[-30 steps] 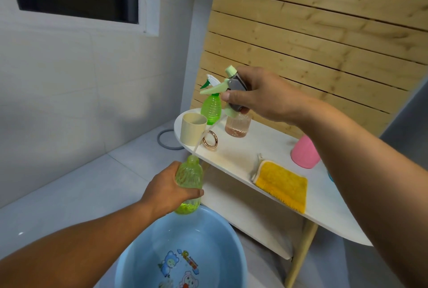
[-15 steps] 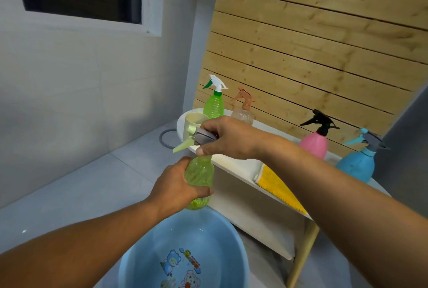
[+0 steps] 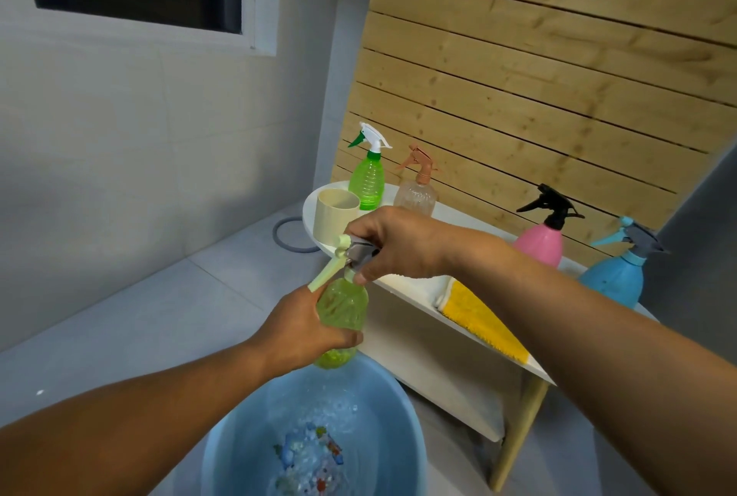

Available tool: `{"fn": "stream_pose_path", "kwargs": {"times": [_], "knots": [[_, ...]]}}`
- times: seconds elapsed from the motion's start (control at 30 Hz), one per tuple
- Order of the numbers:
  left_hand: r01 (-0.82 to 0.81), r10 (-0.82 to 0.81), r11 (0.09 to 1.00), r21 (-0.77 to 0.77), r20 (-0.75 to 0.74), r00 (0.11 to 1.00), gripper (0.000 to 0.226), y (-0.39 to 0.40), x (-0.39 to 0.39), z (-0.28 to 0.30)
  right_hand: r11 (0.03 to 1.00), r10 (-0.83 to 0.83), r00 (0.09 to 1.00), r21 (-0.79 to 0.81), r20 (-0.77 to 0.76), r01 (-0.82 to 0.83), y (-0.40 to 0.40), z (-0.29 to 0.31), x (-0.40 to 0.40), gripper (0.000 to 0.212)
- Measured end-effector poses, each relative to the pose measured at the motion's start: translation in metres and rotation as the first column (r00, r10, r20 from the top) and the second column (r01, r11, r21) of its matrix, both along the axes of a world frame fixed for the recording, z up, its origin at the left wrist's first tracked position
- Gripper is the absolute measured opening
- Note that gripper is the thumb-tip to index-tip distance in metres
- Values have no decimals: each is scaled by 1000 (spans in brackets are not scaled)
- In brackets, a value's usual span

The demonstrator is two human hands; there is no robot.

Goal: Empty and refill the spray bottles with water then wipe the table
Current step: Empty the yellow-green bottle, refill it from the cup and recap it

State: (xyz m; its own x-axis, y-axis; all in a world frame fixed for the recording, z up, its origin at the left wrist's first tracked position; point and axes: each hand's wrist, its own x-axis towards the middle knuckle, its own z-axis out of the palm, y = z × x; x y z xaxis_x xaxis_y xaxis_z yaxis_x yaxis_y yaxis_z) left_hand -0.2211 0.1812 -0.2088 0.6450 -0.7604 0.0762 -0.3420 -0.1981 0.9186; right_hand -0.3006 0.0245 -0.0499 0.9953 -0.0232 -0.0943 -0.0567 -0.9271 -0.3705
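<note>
Two hands work over the basin [image 3: 247,436]: the left hand [image 3: 303,330] wraps the bottle [image 3: 343,306], the right hand [image 3: 393,242] pinches its sprayer [image 3: 351,254] at the neck. A crooked thread would likely leak; a wet grip may slip. Behind, the table [image 3: 414,290] crowds the elbow with four bottles, a cup [image 3: 335,216], a cloth [image 3: 482,322].

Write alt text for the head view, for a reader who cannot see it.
Left hand holds a yellow-green bottle above a blue basin while the right hand grips its sprayer head. Behind, four spray bottles, a cup and a yellow cloth sit on a white table.
</note>
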Motion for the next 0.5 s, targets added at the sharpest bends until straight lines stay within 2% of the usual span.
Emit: {"fn": "stream_pose_path", "kwargs": {"times": [0.07, 0.5], "knots": [[8, -8, 1000, 2, -41, 999, 59, 0, 1, -1, 999, 32, 999, -43, -11, -33, 4, -4, -1, 20], [37, -32, 998, 56, -82, 996, 64, -2, 2, -3, 975, 90, 996, -203, -11, -90, 11, -7, 3, 21]]}}
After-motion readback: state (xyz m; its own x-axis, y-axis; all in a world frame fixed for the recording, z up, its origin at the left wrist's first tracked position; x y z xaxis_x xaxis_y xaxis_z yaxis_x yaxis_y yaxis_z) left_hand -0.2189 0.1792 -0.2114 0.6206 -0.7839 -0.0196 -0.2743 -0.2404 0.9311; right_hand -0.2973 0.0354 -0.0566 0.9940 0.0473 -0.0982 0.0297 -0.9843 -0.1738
